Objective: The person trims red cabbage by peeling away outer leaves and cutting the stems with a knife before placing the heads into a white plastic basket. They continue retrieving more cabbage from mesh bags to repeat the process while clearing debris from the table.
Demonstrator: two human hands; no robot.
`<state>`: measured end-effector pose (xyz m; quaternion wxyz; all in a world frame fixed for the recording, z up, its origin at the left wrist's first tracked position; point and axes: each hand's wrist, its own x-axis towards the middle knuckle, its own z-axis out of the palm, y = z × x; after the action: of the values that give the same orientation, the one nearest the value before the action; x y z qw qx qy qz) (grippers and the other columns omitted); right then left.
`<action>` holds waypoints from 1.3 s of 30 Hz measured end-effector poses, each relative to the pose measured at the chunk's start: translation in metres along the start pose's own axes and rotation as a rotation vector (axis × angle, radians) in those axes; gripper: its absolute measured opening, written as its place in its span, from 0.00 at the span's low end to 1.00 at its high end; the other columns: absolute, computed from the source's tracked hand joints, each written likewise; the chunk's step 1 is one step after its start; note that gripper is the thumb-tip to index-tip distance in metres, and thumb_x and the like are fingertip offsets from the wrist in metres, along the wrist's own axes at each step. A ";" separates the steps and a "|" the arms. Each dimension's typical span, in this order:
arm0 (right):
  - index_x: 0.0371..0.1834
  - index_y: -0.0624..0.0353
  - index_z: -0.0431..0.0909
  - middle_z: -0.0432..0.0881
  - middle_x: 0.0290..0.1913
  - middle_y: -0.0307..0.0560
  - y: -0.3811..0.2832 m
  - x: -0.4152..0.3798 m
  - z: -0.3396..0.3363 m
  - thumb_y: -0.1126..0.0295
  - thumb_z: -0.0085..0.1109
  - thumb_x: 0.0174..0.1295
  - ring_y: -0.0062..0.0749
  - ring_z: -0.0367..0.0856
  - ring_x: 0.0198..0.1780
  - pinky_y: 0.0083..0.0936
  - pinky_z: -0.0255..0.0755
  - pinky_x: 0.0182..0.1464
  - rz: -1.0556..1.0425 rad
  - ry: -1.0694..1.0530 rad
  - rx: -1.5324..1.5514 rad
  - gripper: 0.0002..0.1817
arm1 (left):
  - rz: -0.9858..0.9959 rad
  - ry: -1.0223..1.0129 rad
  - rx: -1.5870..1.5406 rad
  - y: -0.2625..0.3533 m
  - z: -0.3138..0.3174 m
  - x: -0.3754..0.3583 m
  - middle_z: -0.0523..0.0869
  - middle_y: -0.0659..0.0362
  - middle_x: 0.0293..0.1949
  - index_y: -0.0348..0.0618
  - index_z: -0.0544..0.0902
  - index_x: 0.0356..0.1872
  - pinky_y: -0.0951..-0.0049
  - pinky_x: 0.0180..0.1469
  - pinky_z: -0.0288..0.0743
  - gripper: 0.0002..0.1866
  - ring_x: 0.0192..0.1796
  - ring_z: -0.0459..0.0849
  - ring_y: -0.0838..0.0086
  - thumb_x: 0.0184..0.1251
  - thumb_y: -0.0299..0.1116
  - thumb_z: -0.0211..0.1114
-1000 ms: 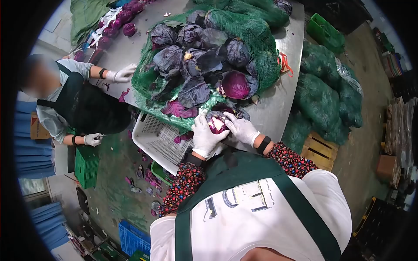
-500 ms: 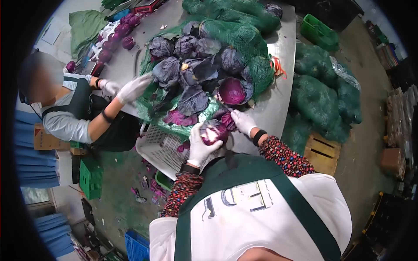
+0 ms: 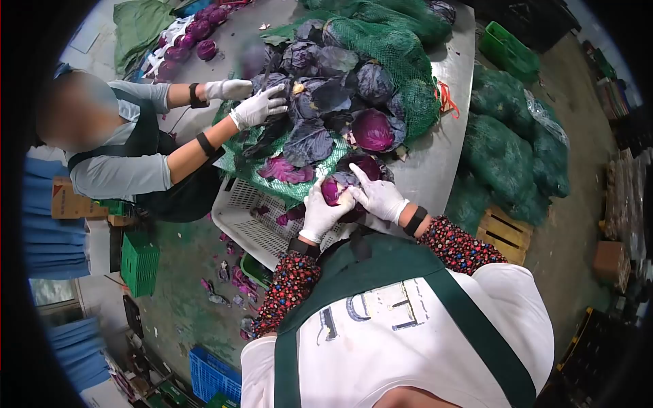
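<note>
A purple cabbage with a pale cut patch sits between my gloved hands, near the table's front edge. My left hand is wrapped round its left side. On its right side, my right hand lies against it with the index finger stretched up over darker leaves. A peeled-looking purple cabbage rests just beyond, beside a heap of dark-leaved cabbages on green netting. Loose purple leaves lie left of my hands.
A co-worker in white gloves reaches to the heap from the left. Below the table edge is a white crate. Filled green net sacks stand right of the metal table. Purple cabbages lie at the back left.
My right hand has moved in against the cabbage, which is turned and slightly higher. The co-worker's hands have moved right to the heap, where a blurred dark cabbage shows.
</note>
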<state>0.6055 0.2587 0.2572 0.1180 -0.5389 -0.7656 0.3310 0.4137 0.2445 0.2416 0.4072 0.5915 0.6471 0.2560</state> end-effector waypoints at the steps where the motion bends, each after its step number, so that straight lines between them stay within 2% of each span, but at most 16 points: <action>1: 0.76 0.54 0.45 0.82 0.29 0.65 0.006 -0.001 0.003 0.46 0.38 0.72 0.60 0.82 0.33 0.51 0.74 0.39 0.000 0.000 -0.001 0.36 | 0.017 -0.009 0.149 0.008 0.001 -0.001 0.72 0.40 0.60 0.29 0.62 0.66 0.61 0.69 0.61 0.54 0.66 0.68 0.52 0.43 0.55 0.75; 10: 0.67 0.57 0.61 0.83 0.41 0.65 0.029 -0.004 0.013 0.52 0.37 0.73 0.55 0.83 0.40 0.47 0.75 0.43 0.089 0.014 0.124 0.26 | 0.044 0.062 -0.075 -0.002 0.019 0.000 0.68 0.39 0.60 0.28 0.59 0.66 0.60 0.68 0.61 0.53 0.65 0.67 0.51 0.44 0.51 0.77; 11: 0.61 0.59 0.64 0.79 0.49 0.64 0.039 0.002 0.018 0.59 0.36 0.73 0.56 0.82 0.42 0.47 0.76 0.44 -0.145 0.212 0.179 0.20 | 0.043 0.056 -0.072 -0.002 0.019 -0.001 0.68 0.39 0.60 0.28 0.59 0.66 0.60 0.68 0.61 0.53 0.65 0.67 0.51 0.44 0.51 0.77; 13: 0.56 0.59 0.67 0.75 0.55 0.62 0.092 0.025 0.041 0.64 0.33 0.73 0.57 0.81 0.42 0.47 0.75 0.46 -0.236 0.309 -0.179 0.16 | 0.155 0.031 -0.065 -0.004 0.018 -0.001 0.67 0.37 0.60 0.28 0.59 0.66 0.58 0.68 0.60 0.53 0.65 0.67 0.50 0.44 0.50 0.77; 15: 0.51 0.57 0.70 0.78 0.51 0.61 0.090 0.038 0.029 0.60 0.33 0.74 0.59 0.80 0.43 0.47 0.74 0.47 -0.124 0.236 -0.048 0.17 | 0.225 0.023 0.007 -0.007 0.013 -0.003 0.67 0.40 0.61 0.29 0.56 0.67 0.60 0.68 0.62 0.54 0.65 0.68 0.55 0.45 0.45 0.78; 17: 0.49 0.57 0.71 0.81 0.47 0.60 0.076 0.040 0.015 0.56 0.33 0.74 0.59 0.80 0.44 0.47 0.72 0.49 0.067 0.154 0.101 0.19 | 0.093 -0.077 -0.483 -0.006 0.006 -0.007 0.68 0.45 0.60 0.30 0.52 0.69 0.65 0.66 0.65 0.55 0.63 0.71 0.62 0.45 0.38 0.79; 18: 0.49 0.57 0.71 0.83 0.42 0.61 0.072 0.043 0.015 0.52 0.33 0.73 0.60 0.80 0.44 0.50 0.72 0.47 -0.108 0.272 0.032 0.22 | 0.126 0.002 -0.439 -0.019 0.007 -0.003 0.70 0.49 0.59 0.33 0.49 0.70 0.70 0.64 0.68 0.56 0.60 0.73 0.68 0.45 0.35 0.80; 21: 0.68 0.52 0.62 0.84 0.33 0.62 0.035 0.023 -0.011 0.45 0.36 0.72 0.59 0.83 0.36 0.52 0.73 0.39 0.098 0.109 -0.055 0.29 | 0.025 -0.112 -0.455 -0.003 -0.005 -0.004 0.73 0.50 0.59 0.34 0.56 0.69 0.69 0.63 0.69 0.50 0.59 0.76 0.68 0.48 0.36 0.79; 22: 0.74 0.51 0.52 0.84 0.31 0.61 0.028 0.018 -0.015 0.44 0.37 0.71 0.57 0.83 0.34 0.49 0.74 0.37 -0.008 0.074 -0.076 0.34 | 0.053 -0.142 -0.448 -0.007 -0.004 0.000 0.74 0.50 0.59 0.35 0.57 0.69 0.69 0.63 0.70 0.49 0.59 0.75 0.69 0.49 0.36 0.79; 25: 0.75 0.51 0.51 0.84 0.29 0.58 0.012 0.008 -0.024 0.44 0.42 0.70 0.51 0.84 0.28 0.44 0.76 0.30 -0.204 -0.042 -0.223 0.36 | 0.014 -0.294 -0.547 -0.012 -0.002 0.010 0.75 0.53 0.59 0.37 0.57 0.70 0.70 0.62 0.71 0.47 0.59 0.76 0.71 0.53 0.35 0.77; 26: 0.74 0.50 0.53 0.84 0.29 0.57 0.036 0.016 0.003 0.45 0.43 0.69 0.49 0.84 0.26 0.42 0.76 0.28 -0.407 0.194 -0.311 0.35 | 0.019 -0.307 -0.585 -0.016 0.002 0.014 0.76 0.53 0.58 0.38 0.57 0.70 0.70 0.61 0.71 0.46 0.58 0.77 0.72 0.54 0.35 0.76; 34: 0.58 0.46 0.74 0.84 0.31 0.49 0.010 0.032 -0.037 0.48 0.43 0.70 0.44 0.85 0.28 0.39 0.76 0.26 -0.192 -0.076 -0.349 0.22 | -0.019 -0.280 -0.556 -0.006 0.002 0.022 0.79 0.56 0.52 0.36 0.66 0.62 0.71 0.58 0.74 0.39 0.53 0.79 0.73 0.53 0.41 0.76; 35: 0.55 0.44 0.75 0.84 0.35 0.45 0.032 0.044 -0.019 0.50 0.43 0.70 0.43 0.86 0.30 0.38 0.77 0.28 -0.422 0.025 -0.387 0.19 | -0.062 -0.295 -0.535 0.000 0.001 0.022 0.80 0.56 0.51 0.35 0.67 0.61 0.71 0.57 0.74 0.39 0.52 0.80 0.73 0.53 0.42 0.76; 37: 0.54 0.43 0.76 0.83 0.37 0.42 0.030 0.052 -0.024 0.52 0.42 0.70 0.40 0.86 0.33 0.39 0.78 0.30 -0.345 0.054 -0.437 0.17 | -0.006 -0.282 -0.532 0.009 0.001 0.021 0.81 0.56 0.49 0.32 0.66 0.61 0.72 0.56 0.75 0.39 0.50 0.81 0.74 0.53 0.42 0.76; 38: 0.50 0.49 0.76 0.83 0.29 0.51 0.050 0.067 -0.013 0.53 0.43 0.70 0.46 0.85 0.32 0.41 0.77 0.33 -0.367 0.203 -0.380 0.17 | 0.060 -0.310 -0.506 0.012 0.002 0.018 0.80 0.55 0.52 0.32 0.65 0.62 0.71 0.58 0.74 0.42 0.53 0.80 0.72 0.51 0.42 0.77; 39: 0.53 0.50 0.75 0.85 0.34 0.54 0.043 0.073 -0.026 0.51 0.40 0.71 0.51 0.85 0.37 0.44 0.77 0.38 -0.034 0.135 -0.227 0.20 | 0.125 -0.337 -0.480 0.012 0.003 0.014 0.79 0.53 0.54 0.31 0.64 0.64 0.70 0.60 0.73 0.44 0.55 0.79 0.71 0.50 0.43 0.77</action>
<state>0.6227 0.3434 0.2362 0.1130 -0.5568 -0.7974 0.2034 0.4231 0.2603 0.2469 0.6203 0.5513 0.4537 0.3246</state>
